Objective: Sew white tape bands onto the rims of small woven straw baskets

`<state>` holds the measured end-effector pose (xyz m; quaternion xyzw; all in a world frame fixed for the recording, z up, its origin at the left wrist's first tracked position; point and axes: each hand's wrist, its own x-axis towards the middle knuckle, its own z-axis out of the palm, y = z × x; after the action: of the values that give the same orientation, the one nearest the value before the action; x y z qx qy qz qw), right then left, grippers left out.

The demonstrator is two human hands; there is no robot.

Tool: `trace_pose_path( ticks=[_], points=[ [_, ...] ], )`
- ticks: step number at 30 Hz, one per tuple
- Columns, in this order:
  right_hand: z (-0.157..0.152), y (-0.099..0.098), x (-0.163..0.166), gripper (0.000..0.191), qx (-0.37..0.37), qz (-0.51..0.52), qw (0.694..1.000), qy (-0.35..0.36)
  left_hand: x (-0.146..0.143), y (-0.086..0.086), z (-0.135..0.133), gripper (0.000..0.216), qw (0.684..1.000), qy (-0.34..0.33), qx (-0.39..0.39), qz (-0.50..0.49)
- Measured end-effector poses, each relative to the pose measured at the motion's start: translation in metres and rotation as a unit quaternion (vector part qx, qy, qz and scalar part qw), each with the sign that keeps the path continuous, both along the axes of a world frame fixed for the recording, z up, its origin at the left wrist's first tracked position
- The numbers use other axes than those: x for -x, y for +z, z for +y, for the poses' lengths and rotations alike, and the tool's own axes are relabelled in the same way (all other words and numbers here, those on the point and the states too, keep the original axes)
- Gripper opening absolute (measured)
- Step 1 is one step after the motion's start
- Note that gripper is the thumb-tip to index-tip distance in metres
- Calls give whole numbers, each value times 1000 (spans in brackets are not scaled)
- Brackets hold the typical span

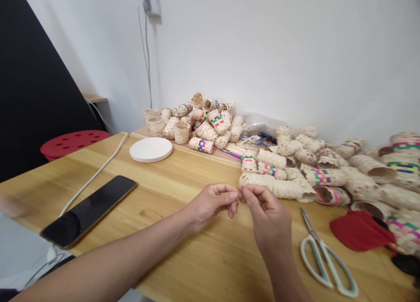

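Observation:
Over the middle of the wooden table, my left hand and my right hand meet at the fingertips. Both are closed in a pinch, thumb against forefinger. Whatever lies between the fingertips is too small or too hidden to name. Just beyond the hands lie several small woven baskets, pale, some with coloured bands. To the right of my right hand, scissors with pale green handles rest on the tabletop, apart from the hand.
A dark phone with a white cable lies at the left. Behind it sits a white round disc. More woven baskets are piled along the wall. A red cloth item lies at the right; a red stool stands beyond the left edge.

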<state>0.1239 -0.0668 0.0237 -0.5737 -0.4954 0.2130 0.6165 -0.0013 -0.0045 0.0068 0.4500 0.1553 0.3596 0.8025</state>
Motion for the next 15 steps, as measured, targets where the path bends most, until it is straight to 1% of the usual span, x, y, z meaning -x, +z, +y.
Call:
trace_pose_path(
  ticks=[6,15],
  points=[
    [3,-3,-1,16,4,4,1000,-1,0,0,-1,27,1000,0,-5,0],
    [3,-5,-2,18,11,13,1000,2,1,0,0,27,1000,3,-10,10]
  ],
)
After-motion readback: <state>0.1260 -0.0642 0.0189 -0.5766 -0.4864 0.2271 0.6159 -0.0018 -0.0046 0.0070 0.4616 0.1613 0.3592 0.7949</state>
